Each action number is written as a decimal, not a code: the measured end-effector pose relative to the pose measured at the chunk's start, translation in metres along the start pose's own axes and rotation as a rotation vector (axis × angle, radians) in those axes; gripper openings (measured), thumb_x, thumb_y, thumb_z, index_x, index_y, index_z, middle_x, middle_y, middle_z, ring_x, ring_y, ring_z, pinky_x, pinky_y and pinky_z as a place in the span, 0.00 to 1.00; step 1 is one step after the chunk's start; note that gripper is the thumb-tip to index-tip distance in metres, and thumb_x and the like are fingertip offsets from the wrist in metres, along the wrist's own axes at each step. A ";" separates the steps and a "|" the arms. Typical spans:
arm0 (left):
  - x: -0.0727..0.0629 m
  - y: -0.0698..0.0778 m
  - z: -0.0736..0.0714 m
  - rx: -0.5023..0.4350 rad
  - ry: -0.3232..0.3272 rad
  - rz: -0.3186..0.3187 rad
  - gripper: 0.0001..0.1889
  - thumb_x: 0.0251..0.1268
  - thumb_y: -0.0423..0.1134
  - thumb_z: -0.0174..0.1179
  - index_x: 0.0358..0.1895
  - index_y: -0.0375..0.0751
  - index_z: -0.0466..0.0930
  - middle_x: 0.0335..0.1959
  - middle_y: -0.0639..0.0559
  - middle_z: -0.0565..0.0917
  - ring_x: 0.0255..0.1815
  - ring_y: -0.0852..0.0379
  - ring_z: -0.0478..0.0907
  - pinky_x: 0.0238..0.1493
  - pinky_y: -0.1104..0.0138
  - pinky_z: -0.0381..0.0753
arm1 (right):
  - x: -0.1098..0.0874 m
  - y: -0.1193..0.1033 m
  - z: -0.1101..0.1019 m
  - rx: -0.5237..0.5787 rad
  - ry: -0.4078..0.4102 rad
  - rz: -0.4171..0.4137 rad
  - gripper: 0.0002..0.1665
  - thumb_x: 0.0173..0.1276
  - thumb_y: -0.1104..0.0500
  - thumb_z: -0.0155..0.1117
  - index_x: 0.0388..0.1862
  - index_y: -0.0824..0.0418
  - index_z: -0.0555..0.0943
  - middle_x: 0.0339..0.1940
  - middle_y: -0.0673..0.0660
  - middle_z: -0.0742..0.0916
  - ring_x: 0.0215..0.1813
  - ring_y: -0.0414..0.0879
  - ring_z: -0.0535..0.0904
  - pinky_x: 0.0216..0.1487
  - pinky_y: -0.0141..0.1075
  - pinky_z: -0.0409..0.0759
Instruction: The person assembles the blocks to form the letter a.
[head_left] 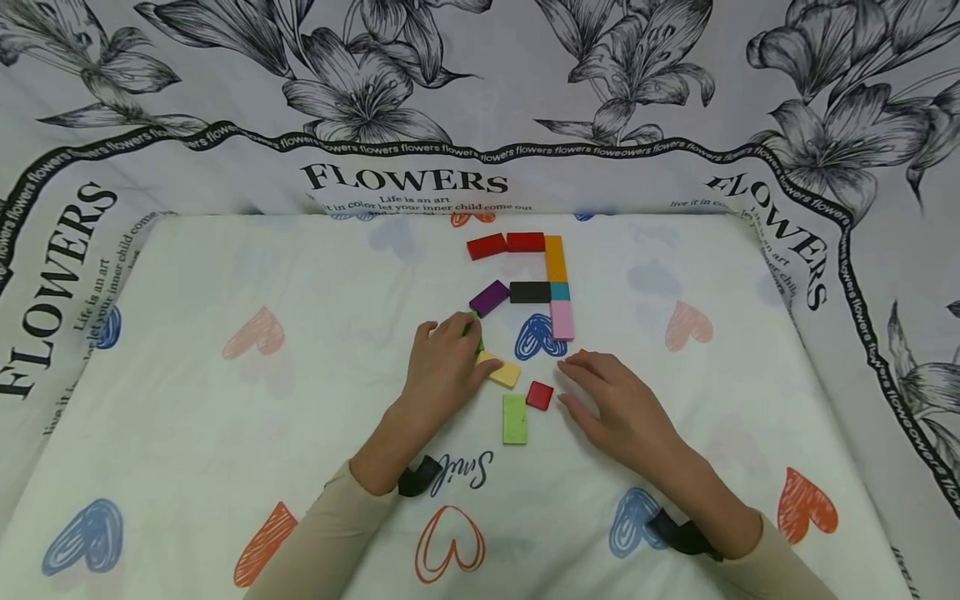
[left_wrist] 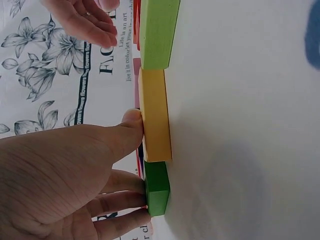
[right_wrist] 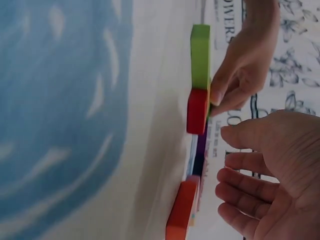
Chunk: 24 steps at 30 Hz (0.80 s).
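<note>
My left hand (head_left: 447,362) rests at the left of a block chain. Its thumb touches the yellow block (left_wrist: 156,117), and its fingers lie against the dark green block (left_wrist: 157,192), which they partly cover in the head view. A purple block (head_left: 490,298) sits just beyond. On the near side, a red block (head_left: 539,395) and a light green block (head_left: 514,419) adjoin the yellow one. My right hand (head_left: 618,400) hovers right of the red block, fingers loosely bent and holding nothing. An orange block (right_wrist: 181,210) lies near its fingertips, mostly hidden in the head view.
Farther back, black (head_left: 530,292), blue (head_left: 560,291), pink (head_left: 562,320) and amber (head_left: 554,258) blocks join in line with two red blocks (head_left: 526,242). A white cloth with printed hearts (head_left: 450,546) covers the table; flower-printed fabric (head_left: 622,183) hangs behind it.
</note>
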<state>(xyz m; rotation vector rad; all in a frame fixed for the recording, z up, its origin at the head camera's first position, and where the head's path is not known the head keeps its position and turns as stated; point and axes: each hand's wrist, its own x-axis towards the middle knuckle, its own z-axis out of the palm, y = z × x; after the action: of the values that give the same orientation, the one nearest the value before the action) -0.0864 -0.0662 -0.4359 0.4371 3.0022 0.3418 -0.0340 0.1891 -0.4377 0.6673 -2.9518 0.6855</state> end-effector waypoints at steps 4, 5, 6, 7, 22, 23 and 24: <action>-0.002 -0.002 -0.001 0.000 -0.001 -0.004 0.35 0.67 0.60 0.70 0.68 0.38 0.82 0.69 0.42 0.81 0.71 0.45 0.79 0.74 0.45 0.75 | 0.004 -0.009 0.007 -0.010 -0.015 -0.049 0.27 0.66 0.54 0.79 0.64 0.57 0.86 0.58 0.55 0.88 0.61 0.51 0.85 0.61 0.47 0.88; -0.003 -0.002 -0.001 -0.001 0.003 -0.002 0.35 0.67 0.60 0.70 0.67 0.38 0.83 0.69 0.42 0.82 0.71 0.45 0.79 0.73 0.45 0.75 | 0.004 -0.011 0.008 -0.014 -0.016 -0.054 0.27 0.66 0.54 0.79 0.63 0.57 0.87 0.57 0.54 0.89 0.60 0.50 0.85 0.60 0.46 0.88; -0.003 -0.002 -0.001 -0.003 0.007 0.001 0.34 0.67 0.60 0.70 0.67 0.38 0.83 0.68 0.42 0.82 0.71 0.45 0.80 0.73 0.45 0.75 | 0.005 -0.012 0.010 -0.020 -0.018 -0.058 0.26 0.66 0.54 0.79 0.63 0.56 0.87 0.56 0.54 0.89 0.59 0.49 0.85 0.58 0.45 0.89; -0.003 -0.002 -0.001 -0.002 0.010 0.004 0.34 0.67 0.60 0.71 0.67 0.38 0.83 0.68 0.42 0.82 0.70 0.45 0.80 0.73 0.45 0.75 | 0.005 -0.013 0.011 -0.024 -0.020 -0.059 0.26 0.66 0.53 0.79 0.62 0.56 0.87 0.56 0.54 0.89 0.58 0.49 0.85 0.57 0.44 0.89; -0.002 -0.001 -0.001 -0.007 0.026 0.012 0.35 0.67 0.60 0.70 0.67 0.38 0.83 0.68 0.41 0.82 0.69 0.44 0.81 0.66 0.46 0.79 | 0.005 -0.019 0.022 -0.075 -0.009 -0.075 0.25 0.62 0.53 0.82 0.58 0.56 0.90 0.48 0.53 0.90 0.50 0.47 0.84 0.51 0.40 0.87; -0.002 -0.001 -0.001 -0.007 0.026 0.011 0.35 0.67 0.60 0.70 0.67 0.38 0.83 0.68 0.41 0.82 0.69 0.44 0.81 0.66 0.46 0.79 | 0.005 -0.019 0.022 -0.075 -0.010 -0.073 0.25 0.62 0.53 0.83 0.59 0.55 0.90 0.48 0.53 0.90 0.50 0.47 0.84 0.50 0.39 0.87; -0.002 -0.001 -0.001 -0.008 0.026 0.009 0.35 0.67 0.60 0.70 0.67 0.38 0.83 0.68 0.41 0.82 0.69 0.44 0.81 0.66 0.46 0.79 | 0.005 -0.019 0.022 -0.077 -0.010 -0.070 0.26 0.62 0.53 0.83 0.59 0.55 0.90 0.47 0.53 0.89 0.49 0.46 0.84 0.49 0.39 0.87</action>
<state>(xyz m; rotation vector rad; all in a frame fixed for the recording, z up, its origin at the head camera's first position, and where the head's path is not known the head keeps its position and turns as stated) -0.0850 -0.0673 -0.4354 0.4493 3.0234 0.3631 -0.0296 0.1621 -0.4488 0.7656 -2.9310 0.5621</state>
